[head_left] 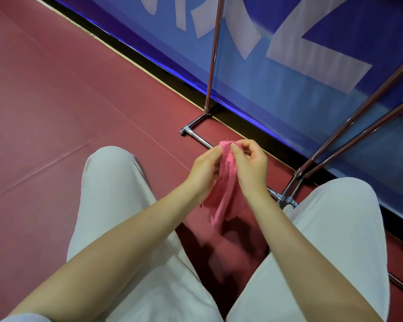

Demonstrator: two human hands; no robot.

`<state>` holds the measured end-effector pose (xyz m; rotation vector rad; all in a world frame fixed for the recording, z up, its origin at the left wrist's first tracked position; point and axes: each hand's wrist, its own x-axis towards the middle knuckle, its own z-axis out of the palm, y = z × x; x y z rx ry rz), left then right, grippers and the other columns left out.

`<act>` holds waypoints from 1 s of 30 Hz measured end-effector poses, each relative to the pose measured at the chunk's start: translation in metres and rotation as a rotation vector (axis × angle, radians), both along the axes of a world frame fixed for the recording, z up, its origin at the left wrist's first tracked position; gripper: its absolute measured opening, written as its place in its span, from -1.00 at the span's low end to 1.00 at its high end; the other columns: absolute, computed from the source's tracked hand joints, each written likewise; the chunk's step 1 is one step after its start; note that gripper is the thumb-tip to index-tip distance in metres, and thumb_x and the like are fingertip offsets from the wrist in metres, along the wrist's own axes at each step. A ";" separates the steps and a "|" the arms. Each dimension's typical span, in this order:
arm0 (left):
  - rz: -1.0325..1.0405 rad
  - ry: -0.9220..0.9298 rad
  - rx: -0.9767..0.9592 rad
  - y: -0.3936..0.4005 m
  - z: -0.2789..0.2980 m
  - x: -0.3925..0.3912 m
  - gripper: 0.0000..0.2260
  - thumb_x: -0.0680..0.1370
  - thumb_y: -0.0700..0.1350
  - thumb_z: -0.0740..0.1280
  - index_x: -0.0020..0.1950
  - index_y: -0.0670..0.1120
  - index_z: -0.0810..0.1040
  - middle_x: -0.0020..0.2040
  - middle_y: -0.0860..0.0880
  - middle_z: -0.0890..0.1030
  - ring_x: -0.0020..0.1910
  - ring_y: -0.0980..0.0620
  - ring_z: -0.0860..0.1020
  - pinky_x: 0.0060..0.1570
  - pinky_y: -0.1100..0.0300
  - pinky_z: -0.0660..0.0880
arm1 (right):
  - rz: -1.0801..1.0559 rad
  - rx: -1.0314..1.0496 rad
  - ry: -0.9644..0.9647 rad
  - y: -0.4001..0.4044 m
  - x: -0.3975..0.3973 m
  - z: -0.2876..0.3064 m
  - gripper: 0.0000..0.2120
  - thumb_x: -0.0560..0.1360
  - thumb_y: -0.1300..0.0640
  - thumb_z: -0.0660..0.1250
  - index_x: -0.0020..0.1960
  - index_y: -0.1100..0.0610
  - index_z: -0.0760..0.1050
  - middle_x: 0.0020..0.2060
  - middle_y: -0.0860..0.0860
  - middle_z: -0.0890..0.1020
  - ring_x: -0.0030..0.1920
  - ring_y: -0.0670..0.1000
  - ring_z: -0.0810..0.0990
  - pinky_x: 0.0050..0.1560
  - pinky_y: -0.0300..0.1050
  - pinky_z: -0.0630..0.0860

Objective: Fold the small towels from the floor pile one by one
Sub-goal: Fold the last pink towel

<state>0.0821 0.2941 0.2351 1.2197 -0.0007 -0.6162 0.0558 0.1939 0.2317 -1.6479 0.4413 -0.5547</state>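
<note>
1. Evidently, the step in hand was finding the edges of one pink towel [226,187], which hung bunched in the air between the knees, above the red floor [56,101].
2. Next, the hands would probably need to draw apart along the top hem to spread it flat.
3. The left hand [205,168] and right hand [251,163] were raised close together, both pinching the towel's top edge.
</note>
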 end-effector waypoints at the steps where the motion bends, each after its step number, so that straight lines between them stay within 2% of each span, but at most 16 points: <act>1: -0.003 0.006 -0.002 -0.001 -0.001 -0.001 -0.72 0.61 -0.03 0.24 0.20 -0.14 0.62 0.18 -0.30 0.58 0.02 -0.08 0.55 0.06 0.04 0.44 | -0.011 0.003 0.014 0.000 0.000 -0.001 -0.87 0.49 0.19 0.37 -0.21 0.02 0.52 -0.29 -0.10 0.60 -0.24 -0.13 0.55 -0.17 -0.24 0.50; 5: 0.006 0.022 0.000 -0.005 -0.004 -0.003 -0.71 0.60 -0.03 0.26 0.20 -0.15 0.62 0.18 -0.24 0.62 0.08 -0.08 0.58 0.14 0.04 0.48 | -0.046 -0.001 0.049 -0.001 0.001 -0.005 -0.90 0.48 0.20 0.37 -0.20 0.11 0.51 -0.33 -0.11 0.57 -0.32 -0.20 0.50 -0.24 -0.32 0.45; 10: 0.066 0.016 -0.022 -0.006 -0.002 -0.008 -0.68 0.65 -0.02 0.20 0.20 -0.19 0.61 0.15 -0.23 0.63 0.01 -0.02 0.61 -0.03 0.23 0.57 | -0.081 0.009 0.058 -0.001 0.000 -0.006 -0.92 0.48 0.22 0.36 -0.19 0.16 0.51 -0.35 -0.11 0.56 -0.35 -0.23 0.48 -0.24 -0.33 0.44; 13: 0.069 -0.060 -0.015 -0.006 -0.003 -0.011 -0.74 0.63 -0.07 0.25 0.18 -0.18 0.63 0.15 -0.19 0.64 0.13 -0.05 0.61 0.16 0.14 0.53 | -0.080 0.025 0.065 -0.001 -0.001 -0.007 -0.93 0.48 0.22 0.37 -0.16 0.22 0.55 -0.32 -0.06 0.60 -0.29 -0.16 0.53 -0.19 -0.24 0.49; 15: 0.107 -0.058 -0.024 -0.006 -0.004 -0.011 -0.78 0.63 -0.13 0.26 0.17 -0.19 0.62 0.19 -0.20 0.62 0.21 -0.11 0.57 0.25 0.06 0.49 | -0.037 0.048 0.057 -0.001 -0.003 -0.006 -0.95 0.48 0.26 0.36 -0.16 0.20 0.55 -0.30 -0.06 0.60 -0.28 -0.18 0.54 -0.18 -0.27 0.49; 19: 0.146 -0.096 0.007 0.002 0.002 -0.004 -0.77 0.64 -0.13 0.22 0.11 -0.20 0.64 0.04 -0.19 0.66 -0.01 -0.03 0.61 -0.03 0.19 0.56 | 0.132 0.067 0.040 -0.001 -0.005 -0.002 -0.91 0.49 0.32 0.34 -0.14 0.16 0.54 -0.25 -0.03 0.59 -0.22 -0.17 0.54 -0.13 -0.32 0.48; 22: 0.171 -0.216 0.109 0.012 0.010 0.007 -0.73 0.63 -0.09 0.24 -0.09 -0.01 0.72 -0.08 -0.13 0.70 -0.08 -0.01 0.62 0.04 0.02 0.54 | 0.235 0.007 0.072 -0.002 -0.005 -0.004 -0.95 0.49 0.33 0.35 -0.11 0.22 0.53 -0.31 0.00 0.55 -0.31 -0.23 0.48 -0.21 -0.39 0.43; 25: 0.223 -0.319 0.186 0.023 0.019 0.017 -0.63 0.63 -0.13 0.23 -0.29 0.09 0.70 -0.28 0.08 0.68 -0.23 0.13 0.59 -0.06 0.15 0.52 | 0.303 -0.010 0.094 0.000 -0.009 -0.011 -0.99 0.50 0.32 0.34 -0.10 0.25 0.53 -0.35 -0.01 0.53 -0.37 -0.26 0.45 -0.27 -0.41 0.40; 27: 0.268 -0.329 0.208 0.031 0.023 0.023 -0.67 0.62 -0.11 0.25 -0.28 0.07 0.67 -0.31 0.10 0.65 -0.24 0.12 0.55 -0.08 0.16 0.48 | 0.323 -0.024 0.108 0.001 -0.011 -0.016 -0.97 0.50 0.33 0.34 -0.11 0.25 0.53 -0.39 -0.07 0.50 -0.42 -0.28 0.43 -0.30 -0.44 0.36; 30: 0.310 -0.340 0.222 0.044 0.025 0.032 -0.74 0.56 -0.04 0.29 -0.26 0.12 0.69 -0.23 0.06 0.66 -0.15 0.03 0.56 0.01 0.05 0.50 | 0.343 -0.048 0.137 0.002 -0.012 -0.026 -0.94 0.51 0.35 0.33 -0.11 0.23 0.53 -0.42 -0.15 0.49 -0.43 -0.29 0.41 -0.30 -0.45 0.33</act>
